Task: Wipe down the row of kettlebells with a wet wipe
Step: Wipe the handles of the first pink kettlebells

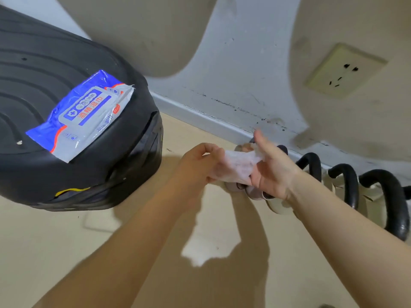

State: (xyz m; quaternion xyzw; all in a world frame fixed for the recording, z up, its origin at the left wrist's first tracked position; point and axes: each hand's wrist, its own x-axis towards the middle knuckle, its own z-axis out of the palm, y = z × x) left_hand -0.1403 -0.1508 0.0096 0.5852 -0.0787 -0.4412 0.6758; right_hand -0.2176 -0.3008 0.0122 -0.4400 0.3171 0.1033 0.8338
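1. Left hand (201,162): near the centre of the view, fingers curled, pinching the left edge of the wet wipe (241,165).
2. Right hand (270,172): at about 3 o'clock from the left hand, thumb raised toward 12 o'clock, fingers closed on the right edge of the wipe, which is stretched between the two hands.
3. Wet wipe: white, thin, partly translucent; held above the floor (111,252), directly in front of the nearest end of the kettlebells (344,185).
4. Kettlebells: a row running from the hands toward 4 o'clock along the base of the wall (233,70); black looped handles are visible, with pale bodies below them. The bell behind the hands is mostly hidden.
5. Wipes packet (82,116): blue and white, lying flat at 10 o'clock from the hands, on top of a black ribbed object (66,174).
6. Wall socket (344,71): at 2 o'clock, set in the wall.
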